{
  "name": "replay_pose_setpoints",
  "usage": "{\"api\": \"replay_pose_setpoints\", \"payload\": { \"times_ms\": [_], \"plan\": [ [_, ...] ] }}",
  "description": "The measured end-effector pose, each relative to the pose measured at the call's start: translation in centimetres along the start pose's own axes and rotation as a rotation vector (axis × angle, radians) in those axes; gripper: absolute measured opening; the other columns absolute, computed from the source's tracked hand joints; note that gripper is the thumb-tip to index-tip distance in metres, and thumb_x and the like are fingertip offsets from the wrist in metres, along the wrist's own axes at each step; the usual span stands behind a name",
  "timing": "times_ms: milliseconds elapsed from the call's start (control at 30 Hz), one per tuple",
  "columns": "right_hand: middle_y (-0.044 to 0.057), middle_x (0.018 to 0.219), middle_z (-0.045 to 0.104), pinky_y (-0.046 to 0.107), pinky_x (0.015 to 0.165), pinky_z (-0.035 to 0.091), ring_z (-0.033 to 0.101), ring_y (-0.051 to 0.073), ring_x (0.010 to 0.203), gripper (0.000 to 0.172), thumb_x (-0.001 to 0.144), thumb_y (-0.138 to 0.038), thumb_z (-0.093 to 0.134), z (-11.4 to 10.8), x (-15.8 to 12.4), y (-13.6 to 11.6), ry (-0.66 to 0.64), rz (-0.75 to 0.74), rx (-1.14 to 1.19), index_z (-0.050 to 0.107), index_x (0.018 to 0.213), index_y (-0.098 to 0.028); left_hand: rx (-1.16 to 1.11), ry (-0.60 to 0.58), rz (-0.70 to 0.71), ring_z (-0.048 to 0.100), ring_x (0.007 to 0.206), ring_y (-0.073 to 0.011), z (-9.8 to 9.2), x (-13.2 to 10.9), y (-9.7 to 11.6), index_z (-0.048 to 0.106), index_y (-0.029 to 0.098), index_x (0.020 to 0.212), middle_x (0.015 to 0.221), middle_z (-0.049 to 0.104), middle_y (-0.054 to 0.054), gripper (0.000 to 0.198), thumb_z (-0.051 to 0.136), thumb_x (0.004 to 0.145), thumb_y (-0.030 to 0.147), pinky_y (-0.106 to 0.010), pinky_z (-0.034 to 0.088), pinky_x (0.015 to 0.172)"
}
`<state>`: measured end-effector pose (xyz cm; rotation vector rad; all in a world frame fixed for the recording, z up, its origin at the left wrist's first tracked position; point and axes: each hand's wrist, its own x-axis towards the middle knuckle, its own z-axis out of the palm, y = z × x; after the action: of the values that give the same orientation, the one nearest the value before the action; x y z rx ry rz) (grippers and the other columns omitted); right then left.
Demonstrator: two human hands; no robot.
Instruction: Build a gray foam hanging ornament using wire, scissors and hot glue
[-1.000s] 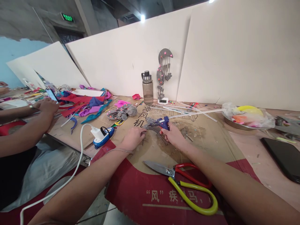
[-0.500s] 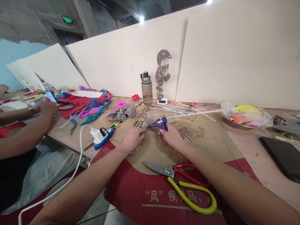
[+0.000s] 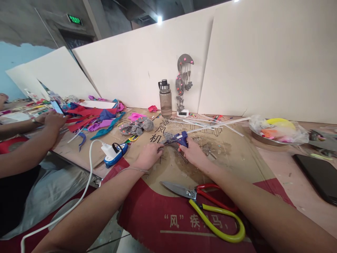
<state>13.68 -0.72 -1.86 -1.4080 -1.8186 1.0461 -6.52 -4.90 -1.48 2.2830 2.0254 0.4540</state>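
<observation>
My right hand [image 3: 193, 151] is wrapped round a blue glue gun [image 3: 182, 138] with a glue stick out of its back. The gun's nozzle end points left, toward my left hand [image 3: 149, 154], whose fingers are pinched together. A small grey piece shows at those fingertips, too small to make out. Both hands are above the cardboard sheet [image 3: 173, 168]. Scissors [image 3: 193, 193] with one red and one yellow handle lie open in front of them. A grey yarn ball [image 3: 147, 124] rests beyond my left hand.
A bottle [image 3: 165, 100] and a grey moon hanging [image 3: 185, 62] are at the white board. Left are a power strip [image 3: 117, 154], felt scraps [image 3: 92, 112] and a person's hands [image 3: 54, 118]. Right are a bowl [image 3: 273, 140] and a phone [image 3: 316, 175].
The view has shifted very slightly. Both hands stay almost where they were, the right one still round the glue gun.
</observation>
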Motion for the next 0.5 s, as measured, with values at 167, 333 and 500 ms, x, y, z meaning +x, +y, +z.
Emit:
{"api": "replay_pose_setpoints", "payload": {
  "times_ms": [167,333,500],
  "plan": [
    [0.002,0.083,0.067,0.024,0.053,0.038,0.054,0.012,0.055,0.013,0.083,-0.021,0.050,-0.24,-0.05,-0.14,0.010,0.009,-0.005,0.051,0.096,-0.021,0.010,0.003,-0.020,0.066,0.100,-0.0216,-0.04,-0.02,0.16,0.071,0.021,0.115,0.112,0.072,-0.006,0.039,0.049,0.083,0.019,-0.030,0.048,0.092],
    [0.002,0.082,0.066,0.024,0.053,0.038,0.053,0.012,0.055,0.013,0.084,-0.023,0.048,-0.08,0.04,0.22,0.015,-0.018,0.058,0.052,0.096,-0.020,-0.004,0.013,-0.009,0.067,0.099,-0.0210,0.13,0.11,-0.03,0.071,0.021,0.114,0.111,0.072,-0.006,0.037,0.050,0.083,0.020,-0.030,0.049,0.092],
    [0.003,0.083,0.066,0.025,0.054,0.039,0.055,0.013,0.058,0.013,0.084,-0.025,0.048,0.29,0.30,0.44,0.026,-0.022,0.008,0.053,0.095,-0.020,-0.008,0.000,-0.007,0.067,0.100,-0.0207,0.14,0.17,-0.08,0.071,0.022,0.114,0.112,0.072,-0.005,0.037,0.050,0.084,0.020,-0.030,0.049,0.092]
  ]
}}
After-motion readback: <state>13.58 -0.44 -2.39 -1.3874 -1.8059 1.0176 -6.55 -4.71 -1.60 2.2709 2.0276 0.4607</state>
